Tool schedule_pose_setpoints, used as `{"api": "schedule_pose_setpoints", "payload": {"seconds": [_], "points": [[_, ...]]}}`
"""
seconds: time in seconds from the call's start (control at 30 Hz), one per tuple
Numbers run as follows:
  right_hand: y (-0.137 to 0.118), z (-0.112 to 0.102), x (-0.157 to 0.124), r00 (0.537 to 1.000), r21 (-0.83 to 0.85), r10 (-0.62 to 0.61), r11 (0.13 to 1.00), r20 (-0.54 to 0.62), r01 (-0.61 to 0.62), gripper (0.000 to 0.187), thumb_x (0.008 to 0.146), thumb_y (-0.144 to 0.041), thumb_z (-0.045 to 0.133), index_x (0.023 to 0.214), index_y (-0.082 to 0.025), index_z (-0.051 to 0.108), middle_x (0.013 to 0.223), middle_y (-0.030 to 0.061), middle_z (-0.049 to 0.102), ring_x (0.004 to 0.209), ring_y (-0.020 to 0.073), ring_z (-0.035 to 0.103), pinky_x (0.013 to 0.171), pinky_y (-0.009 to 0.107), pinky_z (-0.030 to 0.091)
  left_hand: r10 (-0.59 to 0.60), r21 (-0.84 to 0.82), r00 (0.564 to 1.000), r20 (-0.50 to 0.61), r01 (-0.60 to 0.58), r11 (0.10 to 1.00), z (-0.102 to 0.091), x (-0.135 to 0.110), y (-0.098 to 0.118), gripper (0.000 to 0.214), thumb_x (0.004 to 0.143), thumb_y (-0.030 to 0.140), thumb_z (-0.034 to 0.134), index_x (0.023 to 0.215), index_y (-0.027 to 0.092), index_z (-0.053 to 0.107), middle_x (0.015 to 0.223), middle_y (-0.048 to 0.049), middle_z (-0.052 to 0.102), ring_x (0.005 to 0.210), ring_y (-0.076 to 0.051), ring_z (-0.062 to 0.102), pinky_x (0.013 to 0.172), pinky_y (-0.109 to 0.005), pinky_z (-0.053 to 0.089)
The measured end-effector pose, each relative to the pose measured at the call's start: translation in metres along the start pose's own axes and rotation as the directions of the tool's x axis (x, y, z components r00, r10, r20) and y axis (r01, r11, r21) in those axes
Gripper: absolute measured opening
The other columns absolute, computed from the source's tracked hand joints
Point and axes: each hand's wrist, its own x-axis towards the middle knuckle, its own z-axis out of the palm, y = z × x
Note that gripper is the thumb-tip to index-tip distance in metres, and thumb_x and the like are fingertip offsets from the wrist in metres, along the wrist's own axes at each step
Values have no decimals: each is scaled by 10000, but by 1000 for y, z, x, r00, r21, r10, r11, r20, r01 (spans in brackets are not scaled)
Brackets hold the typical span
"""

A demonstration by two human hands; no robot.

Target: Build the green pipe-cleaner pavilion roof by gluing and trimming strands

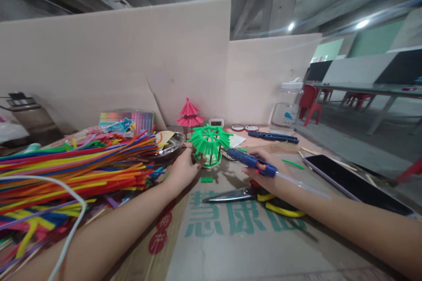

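Note:
A small green pavilion model (210,144) made of pipe cleaners stands on the cardboard sheet (231,237). My left hand (183,169) rests at its left side, fingers closed on the base. My right hand (263,174) grips a blue glue gun (252,162) whose nozzle points at the model's right side; a clear glue stick pokes out behind it. A short green piece (206,179) lies just in front of the model.
A big heap of coloured pipe cleaners (72,162) fills the left. Scissors (231,194) with yellow handles lie under my right wrist. A phone (354,183) lies at right. A pink pavilion model (189,115), marker box (127,121), metal dish (169,145), bottle (286,109) and pliers (273,137) stand behind.

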Motion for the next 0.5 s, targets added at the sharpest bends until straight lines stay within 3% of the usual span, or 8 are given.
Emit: {"api": "schedule_pose_setpoints", "payload": {"seconds": [0.13,0.2,0.3,0.37,0.5], "points": [[-10,-15,5,977,112,-38,992,-208,63,267,801,-435,655,929,-232,538,788,14,693,694,193,657,654,306,503,0,-7,1000,-9,0,1000,0,2,-2,301,783,362,684,1021,197,600,981,-81,716,931,-255,689,863,-375,534],[-10,-25,15,969,141,4,990,-245,31,263,862,-479,588,901,-222,552,821,39,706,772,209,675,730,333,514,11,-20,1000,-2,-11,1000,-1,1,-1,288,780,357,685,1005,197,607,989,-83,720,948,-261,688,877,-383,533],[2,-31,38,976,139,159,981,-150,-139,367,918,-525,499,863,-197,655,906,85,739,902,241,689,812,359,514,23,-46,1000,14,-23,999,-1,-1,1,305,774,363,689,1012,187,612,1009,-100,724,967,-282,689,880,-407,539],[17,-29,56,970,127,236,965,-51,-228,381,895,-518,534,899,-176,702,939,103,752,903,247,697,808,350,520,46,-53,999,27,-45,998,-1,-2,3,323,784,375,680,1034,184,610,1042,-112,723,991,-293,686,894,-423,537],[44,-19,94,943,19,334,942,-4,-334,385,824,-492,627,868,-126,738,805,105,743,772,247,691,670,316,506,81,-95,997,17,-79,992,0,-2,4,388,795,392,678,1113,186,590,1072,-114,722,1036,-295,679,934,-436,526]]}}
